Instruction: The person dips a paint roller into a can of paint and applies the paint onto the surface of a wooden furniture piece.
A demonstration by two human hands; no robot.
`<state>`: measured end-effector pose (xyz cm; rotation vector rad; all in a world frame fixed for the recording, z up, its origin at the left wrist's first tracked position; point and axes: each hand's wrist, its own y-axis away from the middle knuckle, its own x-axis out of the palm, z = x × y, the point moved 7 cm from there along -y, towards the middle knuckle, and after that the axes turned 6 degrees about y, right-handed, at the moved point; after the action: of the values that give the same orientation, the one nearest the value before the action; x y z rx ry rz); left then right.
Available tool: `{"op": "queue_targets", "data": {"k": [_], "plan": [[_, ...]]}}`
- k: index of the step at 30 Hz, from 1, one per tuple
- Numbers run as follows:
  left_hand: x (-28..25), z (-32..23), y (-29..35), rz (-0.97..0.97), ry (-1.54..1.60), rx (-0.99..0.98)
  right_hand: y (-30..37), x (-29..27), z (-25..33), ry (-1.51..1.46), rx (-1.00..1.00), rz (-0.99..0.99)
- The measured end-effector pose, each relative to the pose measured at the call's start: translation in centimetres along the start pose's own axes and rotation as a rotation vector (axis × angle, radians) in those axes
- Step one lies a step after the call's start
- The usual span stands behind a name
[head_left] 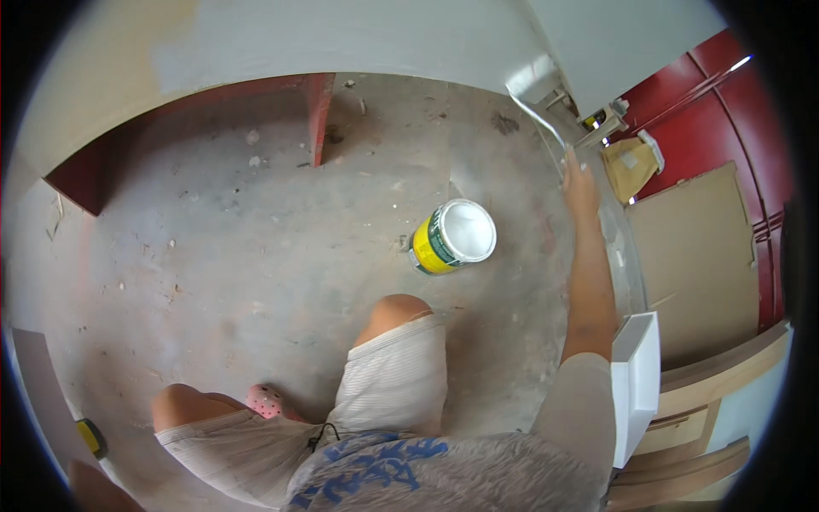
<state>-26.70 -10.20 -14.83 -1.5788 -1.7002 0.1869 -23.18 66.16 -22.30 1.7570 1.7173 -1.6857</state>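
My right hand (580,186), arm stretched forward, is closed round the handle of a paint roller (539,118). The bent wire frame of the roller runs up to its white roller head, which is at the lower part of a pale wall or panel (375,43) near a corner. Between my knee and that panel, an open paint can (433,243) with a yellow and dark green label stands on the floor, white paint inside. At the bottom left corner a blurred bit of skin shows, probably my left hand (95,491); its fingers cannot be made out.
A red board (320,119) stands up from the floor under the pale panel. To the right are a yellowish bag (631,166), a brown cardboard sheet (699,256), red panels (751,111), a white box-like piece (638,384) and wooden boards (725,371). Small debris dots the concrete floor (256,273).
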Motion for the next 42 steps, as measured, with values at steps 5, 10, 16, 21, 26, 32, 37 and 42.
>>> {"op": "queue_targets", "data": {"k": [5,10,16,21,26,32,37,42], "plan": [[1.7,0.8,-0.7,0.023,-0.036,-0.013,-4.2,-4.5,3.2,-0.190,-0.148,-0.084],[3.2,2.8,-0.6,0.032,-0.030,-0.040,-2.2,1.2,-4.9,-0.119,-0.124,0.012],[5.2,5.0,-1.0,0.032,-0.088,-0.108,-0.7,2.7,-4.1,0.054,-0.093,0.096],[9.4,13.1,0.5,0.256,-0.165,-0.407,-2.8,-2.5,1.7,0.000,-0.160,-0.124],[10.7,17.8,3.6,0.561,-0.049,-0.569,-6.3,-11.0,10.9,-0.412,-0.239,-0.248],[9.0,20.1,5.1,0.565,-0.049,-0.731,-9.8,-21.0,20.5,-0.562,-0.366,-0.346],[8.1,19.8,5.4,0.702,-0.220,-0.646,-12.2,-29.3,29.4,-0.633,-0.405,-0.350],[7.0,18.9,4.7,0.711,-0.301,-0.667,-13.4,-30.2,34.4,-0.666,-0.379,-0.310]]}}
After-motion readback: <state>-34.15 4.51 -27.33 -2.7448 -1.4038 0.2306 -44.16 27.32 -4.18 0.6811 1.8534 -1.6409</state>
